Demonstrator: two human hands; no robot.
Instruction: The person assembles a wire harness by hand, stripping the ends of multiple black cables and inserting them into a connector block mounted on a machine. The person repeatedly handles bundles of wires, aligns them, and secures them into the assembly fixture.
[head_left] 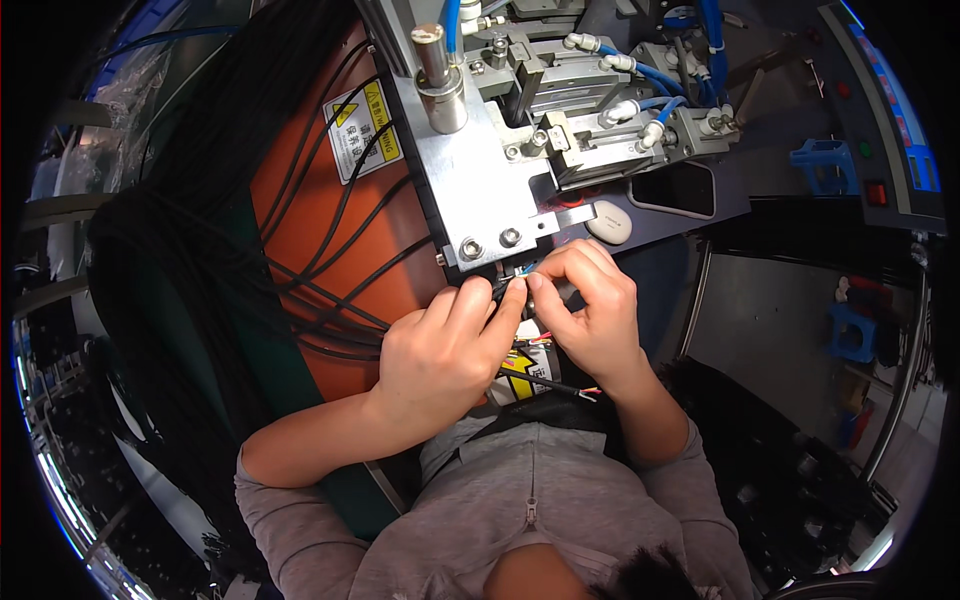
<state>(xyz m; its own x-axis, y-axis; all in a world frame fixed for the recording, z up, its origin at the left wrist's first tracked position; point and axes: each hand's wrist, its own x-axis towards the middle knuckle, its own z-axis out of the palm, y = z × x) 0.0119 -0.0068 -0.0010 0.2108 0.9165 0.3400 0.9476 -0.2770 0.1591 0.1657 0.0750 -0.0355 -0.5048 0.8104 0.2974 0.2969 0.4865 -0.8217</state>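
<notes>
My left hand (pixel 435 345) is closed around the end of a black cable, its index fingertip and thumb pressed close beneath the metal plate of the machine. Beside it, my right hand (pixel 598 305) pinches a thin blue wire (pixel 530 268) between thumb and index finger. The fingertips of both hands almost meet there and hide most of the wire ends. Below them, another black cable (pixel 548 381) sticks out to the right, with its sheath stripped and coloured wires bare at the tip. More coloured wire ends (pixel 540 341) show between my hands.
Over my hands stands a metal fixture (pixel 470 190) with pneumatic cylinders and blue hoses. Many black cables (pixel 215 240) hang at left across an orange surface (pixel 285 190) with a warning label (pixel 365 132). A phone (pixel 675 190) and a white oval case (pixel 608 222) lie at right.
</notes>
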